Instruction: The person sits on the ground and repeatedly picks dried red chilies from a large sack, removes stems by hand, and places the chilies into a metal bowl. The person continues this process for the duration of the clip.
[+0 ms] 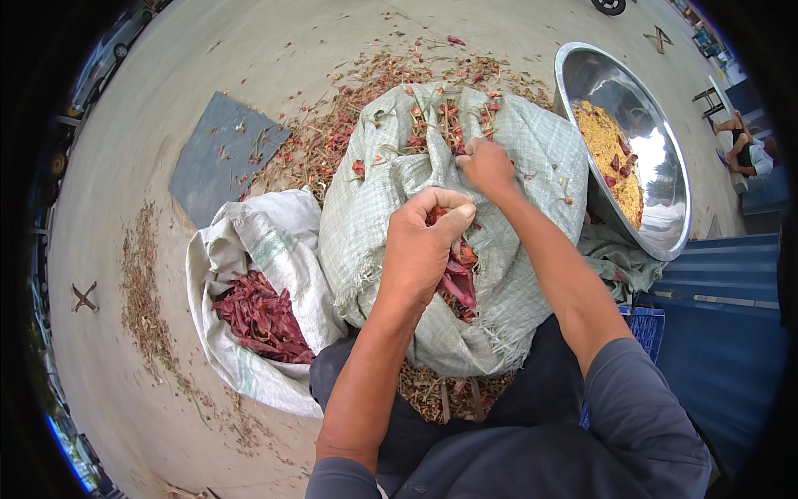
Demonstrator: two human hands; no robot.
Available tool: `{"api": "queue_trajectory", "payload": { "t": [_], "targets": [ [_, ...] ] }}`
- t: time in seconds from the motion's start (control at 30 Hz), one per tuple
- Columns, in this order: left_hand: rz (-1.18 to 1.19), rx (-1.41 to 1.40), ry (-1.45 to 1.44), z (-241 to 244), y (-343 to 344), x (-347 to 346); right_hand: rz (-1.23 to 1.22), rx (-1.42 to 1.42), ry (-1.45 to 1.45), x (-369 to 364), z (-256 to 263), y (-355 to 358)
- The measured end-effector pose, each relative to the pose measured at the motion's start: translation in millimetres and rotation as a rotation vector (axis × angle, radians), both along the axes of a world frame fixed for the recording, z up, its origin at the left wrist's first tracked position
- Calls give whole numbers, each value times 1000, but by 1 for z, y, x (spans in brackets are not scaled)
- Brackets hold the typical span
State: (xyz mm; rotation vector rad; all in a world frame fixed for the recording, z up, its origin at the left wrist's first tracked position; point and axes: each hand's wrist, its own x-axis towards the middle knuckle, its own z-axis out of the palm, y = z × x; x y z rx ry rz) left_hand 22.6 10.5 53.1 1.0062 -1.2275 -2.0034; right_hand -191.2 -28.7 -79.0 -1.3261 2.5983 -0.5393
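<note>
A pale green woven sack [368, 218] bulges before me, with chili stems and scraps lying in its folds. Over its middle, my left hand [430, 227] is curled, thumb against forefinger, with dried red chili pieces [458, 284] showing below and behind the fingers; whether it grips them is unclear. My right hand [489, 163] is just beyond, its fingertips on the sack by a fold full of red scraps; what they pinch is hidden. At left stands an opened white woven sack [299, 249] holding dark red dried chilies [265, 318].
A large steel basin [661, 143] with yellow seeds [608, 165] tilts at the right, by blue metal panels [717, 337]. A grey sheet [218, 162] lies on the concrete, beside scattered stems [336, 125]. A person [748, 153] sits at far right.
</note>
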Motion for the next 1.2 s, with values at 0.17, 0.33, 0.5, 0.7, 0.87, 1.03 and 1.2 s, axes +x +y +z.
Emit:
{"api": "queue_trajectory", "payload": {
  "t": [0.17,0.33,0.5,0.7,0.87,1.03,1.2],
  "targets": [
    [43,-183,-185,-6,0,2,88,-269,-266,21,61,45],
    [144,-349,-204,-13,-3,0,311,-507,-263,78,99,87],
    [131,-299,-172,-15,-9,12,505,-744,-156,92,101,91],
    [113,-482,-248,-12,-15,19,589,-529,-504,80,114,92],
    [-11,-1038,-471,-11,-12,15,580,-431,-382,60,117,93],
    [-151,-1092,-536,-9,-9,14,660,-385,-130,51,115,94],
    [-231,-952,-605,-7,-5,10,711,-428,1,50,113,100]
  ]
}}
